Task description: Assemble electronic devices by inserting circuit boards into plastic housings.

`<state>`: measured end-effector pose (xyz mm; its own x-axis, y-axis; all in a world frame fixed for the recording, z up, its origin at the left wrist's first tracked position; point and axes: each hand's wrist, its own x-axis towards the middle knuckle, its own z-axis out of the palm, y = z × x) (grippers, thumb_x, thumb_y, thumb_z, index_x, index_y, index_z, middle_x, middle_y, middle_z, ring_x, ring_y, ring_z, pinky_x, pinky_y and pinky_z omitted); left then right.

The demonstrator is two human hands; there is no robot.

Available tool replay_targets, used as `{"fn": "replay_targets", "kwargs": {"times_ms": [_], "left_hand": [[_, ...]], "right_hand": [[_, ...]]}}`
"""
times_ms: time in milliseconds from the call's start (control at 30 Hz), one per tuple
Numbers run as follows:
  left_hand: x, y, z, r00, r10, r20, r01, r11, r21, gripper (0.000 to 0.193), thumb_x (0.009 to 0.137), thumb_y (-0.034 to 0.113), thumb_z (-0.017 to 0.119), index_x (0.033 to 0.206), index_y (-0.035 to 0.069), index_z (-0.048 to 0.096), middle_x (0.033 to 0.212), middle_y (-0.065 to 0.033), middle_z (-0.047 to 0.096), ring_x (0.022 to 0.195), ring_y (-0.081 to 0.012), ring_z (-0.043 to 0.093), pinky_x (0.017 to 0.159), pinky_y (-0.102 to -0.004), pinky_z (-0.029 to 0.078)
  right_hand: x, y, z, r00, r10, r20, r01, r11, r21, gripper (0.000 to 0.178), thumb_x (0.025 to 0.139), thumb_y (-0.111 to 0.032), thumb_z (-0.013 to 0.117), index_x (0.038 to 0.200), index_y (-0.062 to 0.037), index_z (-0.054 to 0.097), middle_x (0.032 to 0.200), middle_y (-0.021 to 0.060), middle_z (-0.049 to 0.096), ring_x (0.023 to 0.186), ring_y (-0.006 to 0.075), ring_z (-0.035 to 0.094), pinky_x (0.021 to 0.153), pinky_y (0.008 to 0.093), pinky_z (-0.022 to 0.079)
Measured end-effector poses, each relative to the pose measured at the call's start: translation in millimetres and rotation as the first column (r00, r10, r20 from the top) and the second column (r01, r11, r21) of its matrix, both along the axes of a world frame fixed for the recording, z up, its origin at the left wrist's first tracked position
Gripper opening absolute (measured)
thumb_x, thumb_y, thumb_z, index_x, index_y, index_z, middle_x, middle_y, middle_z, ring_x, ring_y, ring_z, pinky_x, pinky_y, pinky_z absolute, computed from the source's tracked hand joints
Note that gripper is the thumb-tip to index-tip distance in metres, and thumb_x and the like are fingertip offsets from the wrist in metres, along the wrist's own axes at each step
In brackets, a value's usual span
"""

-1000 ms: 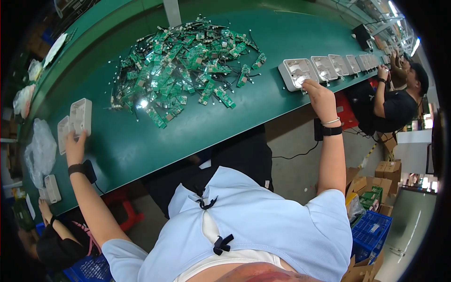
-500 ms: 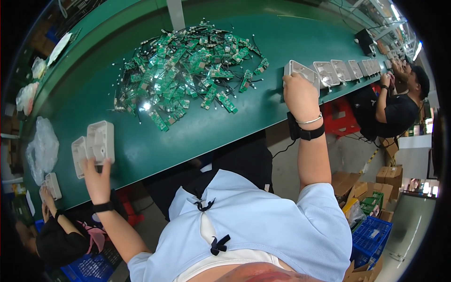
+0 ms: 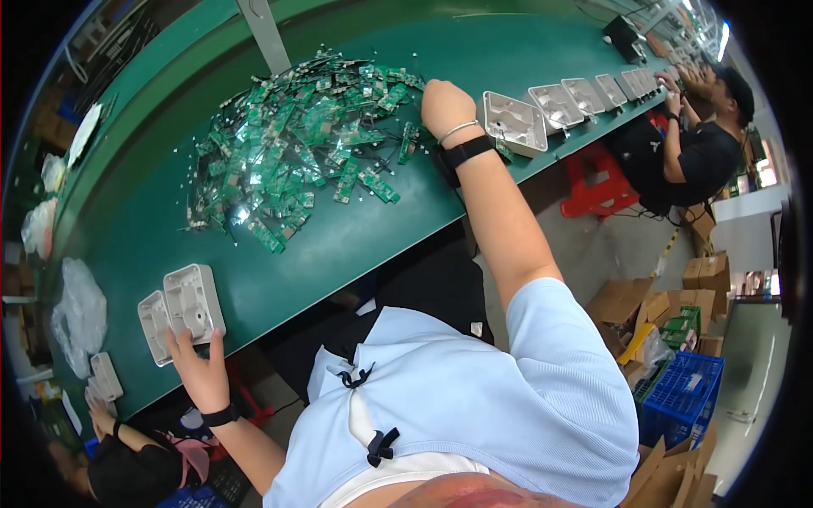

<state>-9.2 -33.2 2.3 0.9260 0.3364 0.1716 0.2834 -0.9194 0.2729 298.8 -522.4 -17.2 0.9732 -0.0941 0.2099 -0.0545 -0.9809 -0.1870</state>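
While the left hand (image 3: pixel 199 368) gripped a white plastic housing (image 3: pixel 193 302) near-left, the right hand (image 3: pixel 446 106), fingers hidden, reached the far pile of green circuit boards (image 3: pixel 296 148).

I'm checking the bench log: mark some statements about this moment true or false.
1. The left hand touches a white plastic housing at the bench edge. True.
2. The right hand rests on a blue crate. False: it is at the pile of green circuit boards.
3. White trays line the green bench to the person's right. True.
4. The circuit boards are stacked in a neat column. False: they lie in a loose heap.
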Motion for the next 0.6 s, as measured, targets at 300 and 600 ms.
{"fn": "replay_targets", "kwargs": {"times_ms": [300,600], "left_hand": [[6,-10,-9,0.999,0.027,0.029,-0.031,0.986,0.166,0.055,0.095,0.033,0.079,0.129,-0.007,0.061,0.159,-0.0344,0.041,0.146,-0.0517,0.042,0.119,-0.0531,0.037],[0,-38,7,0.946,-0.175,0.274,0.138,0.979,0.150,0.054,0.082,0.024,0.083,0.121,-0.006,0.063,0.159,-0.0318,0.042,0.142,-0.0528,0.046,0.117,-0.0560,0.039]], "right_hand": [[-30,-15,28,0.902,-0.043,0.430,-0.027,0.988,0.155,0.013,0.088,-0.009,0.068,0.096,-0.0035,0.077,0.102,0.0190,0.073,0.089,0.0379,0.073,0.078,0.0441,0.061],[-107,19,54,0.703,0.632,0.327,-0.639,0.763,-0.102,0.021,0.085,0.001,0.067,0.105,-0.0047,0.072,0.114,0.0096,0.069,0.094,0.0294,0.069,0.078,0.0377,0.058]]}}
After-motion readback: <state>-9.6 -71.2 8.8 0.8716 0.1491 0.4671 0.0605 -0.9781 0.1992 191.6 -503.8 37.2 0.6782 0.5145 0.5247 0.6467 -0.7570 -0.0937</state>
